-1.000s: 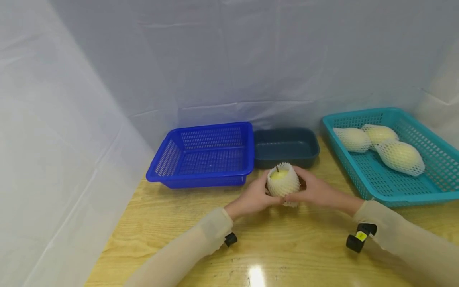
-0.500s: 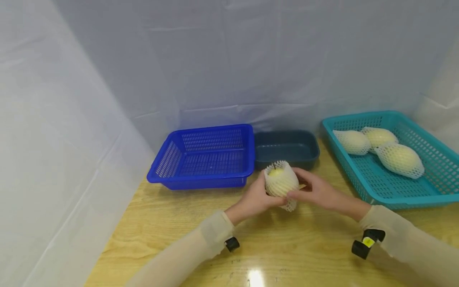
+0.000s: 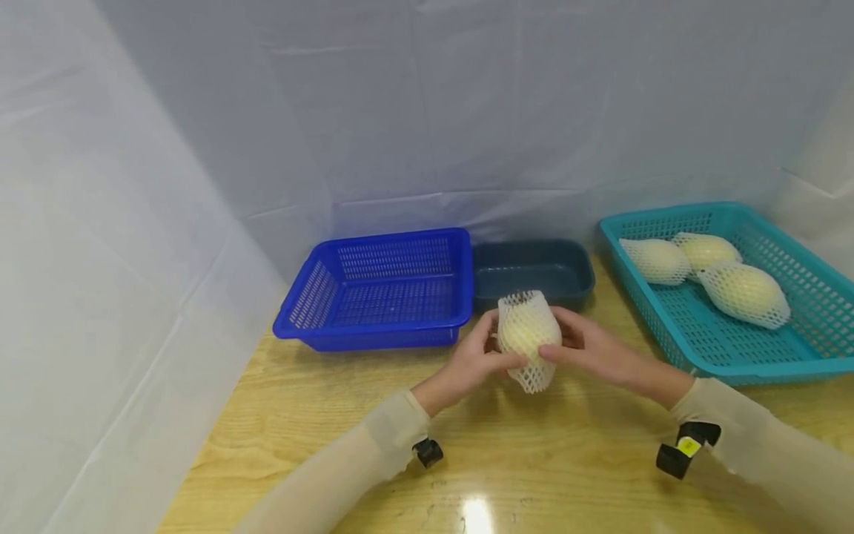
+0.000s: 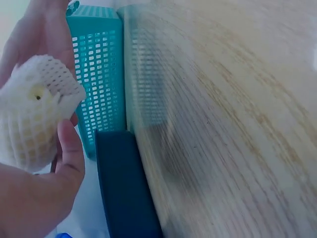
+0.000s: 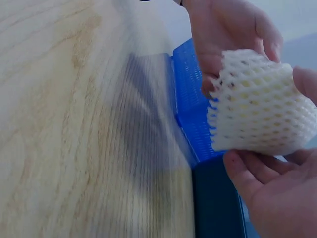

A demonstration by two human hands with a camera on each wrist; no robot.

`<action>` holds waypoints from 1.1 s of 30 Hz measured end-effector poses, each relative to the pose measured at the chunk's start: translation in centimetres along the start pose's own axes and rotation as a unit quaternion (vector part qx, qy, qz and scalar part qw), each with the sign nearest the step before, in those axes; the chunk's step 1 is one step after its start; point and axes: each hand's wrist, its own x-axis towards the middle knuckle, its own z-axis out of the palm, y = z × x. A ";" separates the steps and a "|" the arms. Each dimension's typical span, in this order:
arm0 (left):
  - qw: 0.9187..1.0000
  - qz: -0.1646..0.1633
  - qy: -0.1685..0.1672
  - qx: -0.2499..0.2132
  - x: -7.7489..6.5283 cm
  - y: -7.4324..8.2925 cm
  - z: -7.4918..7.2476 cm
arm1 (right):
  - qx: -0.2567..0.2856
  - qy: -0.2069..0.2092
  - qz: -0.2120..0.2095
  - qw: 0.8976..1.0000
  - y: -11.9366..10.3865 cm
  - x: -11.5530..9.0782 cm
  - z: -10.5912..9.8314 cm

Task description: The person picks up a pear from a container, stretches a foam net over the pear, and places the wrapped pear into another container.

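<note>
Between both hands, above the table, is a pale yellow pear [image 3: 529, 334] in a white foam net sleeve. My left hand [image 3: 469, 363] holds it from the left, thumb across the near side. From the right, my right hand [image 3: 597, 352] grips it with the thumb on the net. Loose net stands up around the top and hangs below the fruit. In the left wrist view a small dark spot shows on the pear [image 4: 29, 119] through the net opening. The right wrist view shows the foam net [image 5: 262, 106] covering most of the fruit.
A blue basket [image 3: 380, 326] stands at the back left, beside a dark teal tray [image 3: 534, 278]. At the right, a turquoise basket [image 3: 700, 356] contains several netted fruits [image 3: 746, 295]. Pale sheeting [image 3: 427, 111] hangs behind and at the left of the wooden table [image 3: 534, 460].
The pear has tilted in my hands: its stem end was visible in the net opening, and now the net's side faces the head camera. My fingers have shifted on it; the baskets have stayed put.
</note>
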 end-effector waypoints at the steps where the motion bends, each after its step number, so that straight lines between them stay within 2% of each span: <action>1: 1.000 0.002 0.006 0.008 0.0 0.1 0.1 | -0.002 0.008 -0.002 1.000 0.0 0.0 0.1; 4: 0.998 0.001 0.031 0.050 -0.1 0.3 0.4 | -0.004 0.030 -0.007 1.000 -0.1 0.0 0.2; 8: 0.989 -0.001 0.073 0.130 -0.1 0.5 1.1 | -0.011 0.053 -0.020 0.998 -0.2 0.0 0.7; 11: 0.985 0.004 0.088 0.150 0.0 0.5 1.3 | -0.020 0.062 -0.032 0.997 -0.1 0.0 1.0; 16: 0.994 0.010 0.067 0.086 -0.2 0.4 1.1 | 0.005 0.042 -0.050 0.998 0.3 -0.2 0.7; 20: 0.999 0.011 0.042 0.033 -0.4 0.2 0.8 | 0.034 0.019 -0.025 0.999 0.3 -0.4 0.3; 24: 0.999 0.023 0.023 0.005 -0.5 0.1 0.6 | 0.054 -0.011 -0.001 0.998 0.3 -0.6 0.4; 27: 0.999 0.031 0.014 -0.007 -0.5 0.1 0.6 | 0.066 -0.018 0.005 0.998 0.3 -0.8 0.6; 29: 0.999 0.032 0.011 -0.008 -0.4 0.0 0.5 | 0.065 -0.005 0.007 0.998 0.4 -0.9 0.8; 33: 0.998 0.025 0.024 0.042 -0.4 -0.2 0.5 | 0.052 0.046 0.012 0.998 0.4 -1.1 1.1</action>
